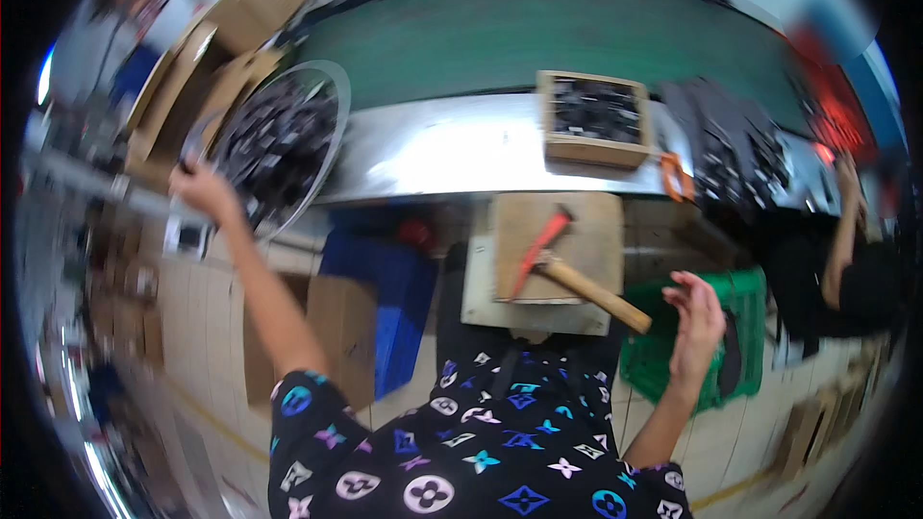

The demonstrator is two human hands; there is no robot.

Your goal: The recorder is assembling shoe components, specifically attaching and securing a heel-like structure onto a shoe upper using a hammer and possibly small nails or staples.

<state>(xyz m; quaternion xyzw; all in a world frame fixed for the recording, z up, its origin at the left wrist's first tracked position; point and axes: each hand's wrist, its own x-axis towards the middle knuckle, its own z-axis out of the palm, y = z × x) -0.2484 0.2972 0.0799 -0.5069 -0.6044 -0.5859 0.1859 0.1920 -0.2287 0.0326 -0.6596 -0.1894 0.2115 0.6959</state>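
Observation:
My left hand (pixel 207 194) is stretched out to the far left, beside a round, clear-rimmed tub (pixel 343 101) heaped with small dark pieces (pixel 279 139). Its fingers are closed; a small dark thing seems to be in them, too blurred to name. At the right, my right hand (pixel 697 327) is raised over a green plastic crate (pixel 755 293), fingers stretched and nothing in them. Between my arms a hammer (pixel 588 288) with a wooden handle and a red and dark head lies on a brown board (pixel 601 231). The board rests on a pale slab (pixel 478 288) in front of me.
Beyond the metal ledge (pixel 442 149) runs a green belt (pixel 461 29). On the ledge stand a wooden box (pixel 596 151) of dark pieces, orange-handled scissors (pixel 676 176) and dark grey gloves (pixel 716 139). A blue bin (pixel 399 317) and cartons (pixel 341 327) stand lower left. Another person (pixel 836 259) works at the right.

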